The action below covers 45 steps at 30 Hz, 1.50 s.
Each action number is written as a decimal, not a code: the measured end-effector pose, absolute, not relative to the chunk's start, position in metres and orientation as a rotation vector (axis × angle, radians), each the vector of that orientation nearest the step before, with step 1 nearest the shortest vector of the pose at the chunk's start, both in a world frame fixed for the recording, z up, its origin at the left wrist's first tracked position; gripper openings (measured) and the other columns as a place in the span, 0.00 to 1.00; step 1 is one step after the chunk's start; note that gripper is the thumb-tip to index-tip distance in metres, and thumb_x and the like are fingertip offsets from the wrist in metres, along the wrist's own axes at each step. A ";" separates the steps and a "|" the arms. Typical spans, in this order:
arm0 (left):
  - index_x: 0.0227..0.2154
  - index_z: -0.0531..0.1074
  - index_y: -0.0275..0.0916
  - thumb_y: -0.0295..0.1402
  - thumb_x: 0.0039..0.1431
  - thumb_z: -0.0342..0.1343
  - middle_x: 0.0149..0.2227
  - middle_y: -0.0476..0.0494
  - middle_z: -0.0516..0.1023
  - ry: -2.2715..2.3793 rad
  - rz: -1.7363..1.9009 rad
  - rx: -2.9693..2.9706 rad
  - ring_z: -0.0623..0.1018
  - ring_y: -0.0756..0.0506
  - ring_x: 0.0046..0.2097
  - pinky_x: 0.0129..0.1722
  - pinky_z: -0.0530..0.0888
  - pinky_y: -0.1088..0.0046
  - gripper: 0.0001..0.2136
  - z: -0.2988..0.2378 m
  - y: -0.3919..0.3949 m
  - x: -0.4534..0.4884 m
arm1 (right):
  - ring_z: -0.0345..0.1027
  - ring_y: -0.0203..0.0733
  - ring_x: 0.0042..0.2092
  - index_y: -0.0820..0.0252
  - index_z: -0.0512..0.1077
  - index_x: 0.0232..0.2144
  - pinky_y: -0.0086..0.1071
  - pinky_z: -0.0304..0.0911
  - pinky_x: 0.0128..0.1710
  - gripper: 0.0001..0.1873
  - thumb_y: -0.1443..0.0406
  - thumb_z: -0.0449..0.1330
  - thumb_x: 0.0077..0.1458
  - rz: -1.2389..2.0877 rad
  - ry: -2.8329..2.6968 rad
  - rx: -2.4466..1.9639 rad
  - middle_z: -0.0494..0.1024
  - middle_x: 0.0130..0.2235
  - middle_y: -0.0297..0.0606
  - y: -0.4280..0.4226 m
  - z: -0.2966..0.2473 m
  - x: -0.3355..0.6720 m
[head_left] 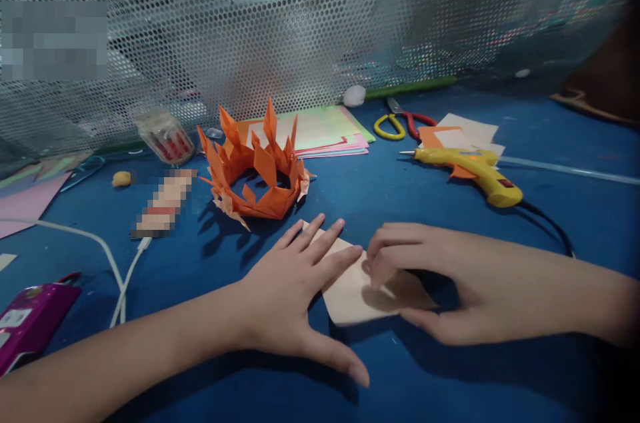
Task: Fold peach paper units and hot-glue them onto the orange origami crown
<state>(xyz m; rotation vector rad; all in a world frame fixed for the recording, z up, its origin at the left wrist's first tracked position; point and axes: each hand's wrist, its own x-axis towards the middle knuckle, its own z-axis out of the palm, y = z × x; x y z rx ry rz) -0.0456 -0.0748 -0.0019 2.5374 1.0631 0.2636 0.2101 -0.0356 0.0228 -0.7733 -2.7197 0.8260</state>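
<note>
A small beige sheet of paper [355, 300] lies on the blue table under both hands. My left hand [295, 283] rests flat with its fingers spread over the paper's left part, the thumb reaching past it onto the table. Bent over the right part is my right hand [425, 270], its fingers curled on the surface and its thumb at the lower right edge near a corner. Part of the paper is hidden beneath the hands. Just behind stands an orange folded-paper crown [280, 200] with upright points and a few beige pieces on its rim.
A yellow glue gun [460, 158] with a black cord lies at the right, near scissors [389, 126]. Coloured paper sheets [320, 123] are stacked behind the crown. A jar [167, 136], a white cable [131, 283] and a purple box [37, 316] are leftward. Perforated metal [250, 23] stands behind.
</note>
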 end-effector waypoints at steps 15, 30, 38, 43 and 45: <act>0.36 0.70 0.39 0.28 0.68 0.49 0.47 0.37 0.79 1.079 0.661 2.500 0.78 0.41 0.52 0.57 0.74 0.56 0.06 -0.004 -0.069 -0.041 | 0.65 0.37 0.25 0.50 0.75 0.49 0.28 0.57 0.26 0.16 0.54 0.57 0.64 0.908 -2.493 -1.059 0.75 0.26 0.30 -0.021 0.003 0.209; 0.46 0.78 0.30 0.24 0.75 0.40 0.45 0.37 0.84 0.585 0.689 2.992 0.82 0.42 0.50 0.56 0.77 0.65 0.18 -0.003 -0.067 -0.040 | 0.73 0.40 0.34 0.53 0.78 0.34 0.31 0.63 0.33 0.10 0.56 0.62 0.60 1.034 -2.527 -0.852 0.81 0.34 0.35 -0.012 0.006 0.214; 0.45 0.79 0.23 0.21 0.72 0.41 0.47 0.30 0.84 0.336 0.524 3.085 0.82 0.36 0.52 0.59 0.76 0.62 0.19 0.010 -0.058 -0.051 | 0.73 0.38 0.35 0.52 0.79 0.33 0.31 0.65 0.34 0.07 0.58 0.63 0.59 1.083 -2.511 -0.895 0.79 0.34 0.34 -0.013 0.002 0.215; 0.44 0.80 0.25 0.18 0.69 0.43 0.49 0.31 0.84 0.348 0.506 2.963 0.81 0.37 0.56 0.61 0.74 0.63 0.18 0.010 -0.055 -0.055 | 0.72 0.36 0.33 0.50 0.80 0.34 0.29 0.62 0.31 0.06 0.58 0.63 0.58 1.090 -2.519 -0.955 0.79 0.35 0.33 -0.014 0.003 0.217; 0.44 0.80 0.27 0.18 0.67 0.44 0.49 0.32 0.84 0.393 0.528 2.846 0.80 0.38 0.57 0.61 0.75 0.63 0.17 0.010 -0.056 -0.054 | 0.71 0.36 0.33 0.50 0.80 0.34 0.29 0.62 0.31 0.07 0.58 0.63 0.58 1.090 -2.528 -0.980 0.80 0.35 0.33 -0.015 0.002 0.218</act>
